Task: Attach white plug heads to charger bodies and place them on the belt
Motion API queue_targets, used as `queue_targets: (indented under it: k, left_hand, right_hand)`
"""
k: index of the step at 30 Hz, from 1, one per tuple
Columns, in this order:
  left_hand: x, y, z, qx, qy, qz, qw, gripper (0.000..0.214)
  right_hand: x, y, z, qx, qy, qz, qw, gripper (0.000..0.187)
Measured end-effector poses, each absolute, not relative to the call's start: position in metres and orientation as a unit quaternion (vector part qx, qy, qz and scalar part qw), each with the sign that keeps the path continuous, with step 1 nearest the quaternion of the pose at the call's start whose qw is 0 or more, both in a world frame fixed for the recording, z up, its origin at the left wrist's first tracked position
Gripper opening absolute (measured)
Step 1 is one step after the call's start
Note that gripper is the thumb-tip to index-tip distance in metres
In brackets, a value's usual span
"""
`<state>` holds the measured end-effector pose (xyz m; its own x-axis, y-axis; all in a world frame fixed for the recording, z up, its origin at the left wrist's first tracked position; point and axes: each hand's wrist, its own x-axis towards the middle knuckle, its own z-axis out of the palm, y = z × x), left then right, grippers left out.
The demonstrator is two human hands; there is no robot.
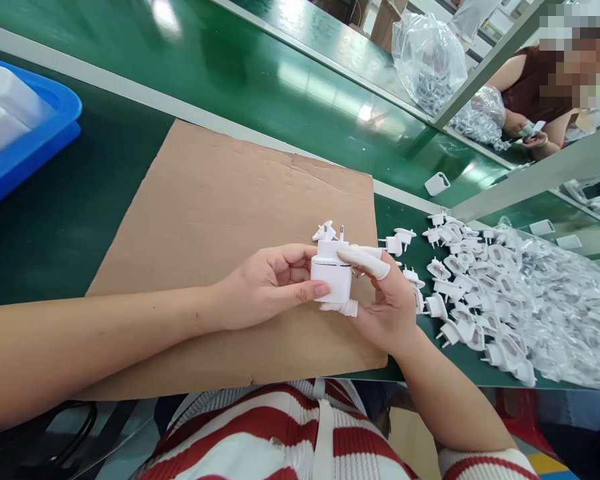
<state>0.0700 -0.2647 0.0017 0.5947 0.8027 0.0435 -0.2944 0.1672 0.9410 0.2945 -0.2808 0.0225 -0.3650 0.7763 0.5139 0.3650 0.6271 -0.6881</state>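
Observation:
Between both hands, above the brown cardboard sheet (220, 200), I hold a white charger plug (331, 280) with its two metal pins pointing away from me. A thin dark gap runs between its pin part and its body. My left hand (273, 283) grips the body from the left, thumb across the front. From the right, my right hand (387, 293) closes on it with finger cots on the thumb and fingers. Just behind the charger lies a small white plug piece (324, 231), partly hidden.
Many white plug pieces (460, 267) are heaped at the right, beside a clear plastic bag (575, 313) holding more. A blue bin (55, 130) with white pieces stands at the left. A white housing (437, 184) lies on the green conveyor (260, 93). Across it, a person handles small parts.

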Motion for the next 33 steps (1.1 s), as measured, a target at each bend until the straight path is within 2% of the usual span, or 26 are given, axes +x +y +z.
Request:
queue_targets:
  k: [2,5,8,11,20,33]
  left_hand:
    - [0.069,-0.266,-0.003,0.579,0.25,0.413,0.657,0.046]
    - [0.067,-0.265,-0.008,0.674,0.24,0.496,0.492,0.07]
    - [0.064,-0.26,-0.007,0.742,0.224,0.518,0.362,0.07]
    - [0.061,-0.259,-0.001,0.782,0.226,0.502,0.293,0.068]
    - [0.06,-0.273,0.017,0.787,0.225,0.501,0.281,0.072]
    - [0.061,-0.266,0.012,0.765,0.249,0.497,0.325,0.06]
  right_hand:
    - [0.294,-0.282,0.024,-0.356,-0.785,0.231,0.451,0.061]
    - [0.293,-0.283,0.023,-0.356,-0.767,0.237,0.478,0.062]
    - [0.293,-0.284,0.021,-0.358,-0.758,0.24,0.49,0.062]
    - [0.291,-0.285,0.021,-0.353,-0.753,0.235,0.503,0.063]
    - [0.285,-0.298,0.032,-0.353,-0.738,0.239,0.523,0.073]
    - [0.288,-0.292,0.022,-0.381,-0.734,0.229,0.514,0.06]
